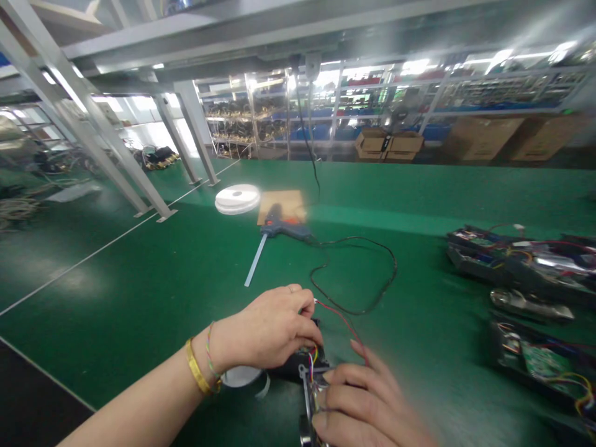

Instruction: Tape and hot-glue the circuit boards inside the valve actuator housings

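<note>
A black housing (291,370) with coloured wires (313,360) and a metallic part lies on the green table in front of me. My left hand (274,326) reaches over its far end, fingers bent down and closed on it; the fingertips are partly hidden. Wrapped along the near right side of the housing is my right hand (365,397), slightly blurred. A red wire (342,315) with a small white connector runs from by my left fingers toward my right hand. Beneath my left wrist, a white round piece (242,376) is partly covered.
A glue gun (288,228) with a pale glue stick lies ahead by a tan board (282,202), its black cord (395,267) looping right. A white spool (237,198) sits left of it. Several open black housings (535,354) with circuit boards lie right. Metal posts (112,136) stand left.
</note>
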Demonstrator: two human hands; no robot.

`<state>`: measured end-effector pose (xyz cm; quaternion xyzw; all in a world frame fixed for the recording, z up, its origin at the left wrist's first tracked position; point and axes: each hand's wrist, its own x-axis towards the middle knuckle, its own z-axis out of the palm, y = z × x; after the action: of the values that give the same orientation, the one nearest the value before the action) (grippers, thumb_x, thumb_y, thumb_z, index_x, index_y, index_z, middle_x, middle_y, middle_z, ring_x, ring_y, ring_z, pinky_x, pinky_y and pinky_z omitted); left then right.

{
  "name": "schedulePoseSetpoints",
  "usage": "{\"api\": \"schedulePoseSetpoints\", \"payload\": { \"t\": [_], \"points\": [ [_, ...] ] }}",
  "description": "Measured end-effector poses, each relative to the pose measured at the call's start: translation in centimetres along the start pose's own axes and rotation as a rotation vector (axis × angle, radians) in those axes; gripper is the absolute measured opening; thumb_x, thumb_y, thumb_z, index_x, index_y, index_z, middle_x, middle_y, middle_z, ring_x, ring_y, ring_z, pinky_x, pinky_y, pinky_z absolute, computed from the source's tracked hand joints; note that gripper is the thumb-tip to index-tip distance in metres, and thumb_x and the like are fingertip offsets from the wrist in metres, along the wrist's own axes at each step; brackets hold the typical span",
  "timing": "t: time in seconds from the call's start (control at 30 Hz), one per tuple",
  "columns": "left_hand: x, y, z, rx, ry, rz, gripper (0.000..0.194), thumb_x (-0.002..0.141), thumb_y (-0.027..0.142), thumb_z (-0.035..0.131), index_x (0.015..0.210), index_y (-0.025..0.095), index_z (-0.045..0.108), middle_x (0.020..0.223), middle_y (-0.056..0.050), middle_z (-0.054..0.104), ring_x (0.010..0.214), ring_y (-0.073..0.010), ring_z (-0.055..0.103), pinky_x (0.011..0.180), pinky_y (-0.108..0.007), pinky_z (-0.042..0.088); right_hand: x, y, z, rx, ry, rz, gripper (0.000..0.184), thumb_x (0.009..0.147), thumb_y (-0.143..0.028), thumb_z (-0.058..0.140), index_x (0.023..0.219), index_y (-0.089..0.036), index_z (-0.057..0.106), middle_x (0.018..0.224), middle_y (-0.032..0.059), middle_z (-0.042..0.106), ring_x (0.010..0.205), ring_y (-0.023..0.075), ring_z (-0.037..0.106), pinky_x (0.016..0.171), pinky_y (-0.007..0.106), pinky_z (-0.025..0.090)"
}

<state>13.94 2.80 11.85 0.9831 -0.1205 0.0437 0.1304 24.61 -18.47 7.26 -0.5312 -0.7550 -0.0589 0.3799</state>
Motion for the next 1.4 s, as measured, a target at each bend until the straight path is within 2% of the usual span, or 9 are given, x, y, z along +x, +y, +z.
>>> {"api": "schedulePoseSetpoints", "payload": {
  "t": [0.17, 0.33, 0.5, 0.67, 0.83, 0.93, 1.1, 1.27, 1.4],
  "points": [
    [-0.1, -0.5, 0.4, -0.190, 0.011, -0.023, 0.015, 0.094, 0.018, 0.058, 0.088, 0.021, 0.072, 0.087, -0.002, 0.059, 0.085, -0.0156, 0.055, 0.080, -0.028, 0.044, -0.6, 0.4, 0.4, 0.041, 0.017, -0.015, 0.023, 0.106, -0.032, 0.050, 0.121, -0.025, 0.065, 0.109, -0.0056, 0.075, 0.113, 0.0101, 0.064, 0.127, 0.030, 0.009],
    [-2.6, 0.4, 2.3, -0.255, 0.239, -0.189, 0.018, 0.099, 0.018, 0.047, 0.093, 0.018, 0.064, 0.090, -0.002, 0.066, 0.086, -0.0155, 0.057, 0.081, -0.030, 0.045, -0.6, 0.1, 0.3, 0.064, 0.009, 0.042, 0.027, 0.103, -0.039, 0.054, 0.124, -0.023, 0.063, 0.110, -0.0006, 0.074, 0.116, 0.0130, 0.063, 0.127, 0.034, 0.015],
    [-4.0, 2.0, 4.2, -0.182, 0.486, -0.361, 0.012, 0.098, 0.019, 0.049, 0.095, 0.020, 0.060, 0.091, 0.000, 0.069, 0.085, -0.0156, 0.060, 0.079, -0.031, 0.044, 0.4, -0.1, -0.5, 0.088, -0.028, 0.036, 0.022, 0.101, -0.033, 0.058, 0.119, -0.021, 0.064, 0.105, 0.0004, 0.076, 0.111, 0.0130, 0.066, 0.125, 0.033, 0.019],
    [-3.7, 3.5, 5.2, -0.211, 0.544, -0.516, 0.012, 0.096, 0.020, 0.053, 0.089, 0.022, 0.063, 0.085, 0.002, 0.069, 0.080, -0.0169, 0.060, 0.074, -0.033, 0.041, -0.2, 0.2, -0.3, 0.136, -0.019, 0.014, 0.024, 0.101, -0.035, 0.057, 0.121, -0.023, 0.062, 0.103, 0.0006, 0.076, 0.111, 0.0158, 0.067, 0.126, 0.040, 0.022],
    [-3.4, 4.5, 5.9, -0.284, 0.600, -0.642, 0.011, 0.093, 0.021, 0.057, 0.086, 0.023, 0.066, 0.083, 0.002, 0.070, 0.082, -0.0186, 0.060, 0.076, -0.034, 0.040, -1.5, 0.3, -0.2, 0.107, -0.140, 0.089, 0.029, 0.101, -0.040, 0.055, 0.129, -0.033, 0.059, 0.108, -0.0003, 0.073, 0.117, 0.0210, 0.065, 0.124, 0.053, 0.023],
    [-3.1, 5.0, 6.5, -0.320, 0.652, -0.714, 0.012, 0.091, 0.019, 0.057, 0.086, 0.023, 0.067, 0.083, 0.001, 0.070, 0.082, -0.0190, 0.061, 0.076, -0.035, 0.041, -1.7, 0.4, -0.5, 0.105, -0.233, 0.125, 0.029, 0.102, -0.042, 0.052, 0.129, -0.035, 0.059, 0.112, -0.0007, 0.071, 0.124, 0.0217, 0.061, 0.124, 0.055, 0.020],
    [-2.7, 5.5, 7.3, -0.340, 0.787, -0.723, 0.013, 0.090, 0.016, 0.057, 0.086, 0.022, 0.067, 0.083, 0.000, 0.071, 0.081, -0.0182, 0.062, 0.075, -0.034, 0.041, -1.6, 0.7, -0.6, 0.128, -0.226, 0.061, 0.029, 0.106, -0.039, 0.042, 0.130, -0.028, 0.057, 0.116, 0.0002, 0.072, 0.133, 0.0205, 0.052, 0.126, 0.053, 0.017],
    [-2.7, 5.4, 7.7, -0.327, 0.966, -0.639, 0.011, 0.091, 0.018, 0.058, 0.085, 0.020, 0.067, 0.083, 0.000, 0.072, 0.081, -0.0173, 0.062, 0.076, -0.035, 0.039, -2.2, 1.3, -0.5, 0.094, -0.131, -0.050, 0.029, 0.102, -0.040, 0.054, 0.127, -0.028, 0.061, 0.115, 0.0020, 0.074, 0.127, 0.0248, 0.059, 0.122, 0.055, 0.031],
    [-2.7, 5.2, 8.1, -0.359, 1.036, -0.649, 0.009, 0.090, 0.015, 0.060, 0.083, 0.020, 0.065, 0.082, 0.002, 0.073, 0.080, -0.0153, 0.063, 0.076, -0.034, 0.039, -2.6, 1.7, -0.7, 0.096, -0.122, 0.030, 0.028, 0.102, -0.037, 0.051, 0.126, -0.029, 0.063, 0.111, 0.0034, 0.074, 0.119, 0.0251, 0.065, 0.117, 0.054, 0.039]
  ]
}}
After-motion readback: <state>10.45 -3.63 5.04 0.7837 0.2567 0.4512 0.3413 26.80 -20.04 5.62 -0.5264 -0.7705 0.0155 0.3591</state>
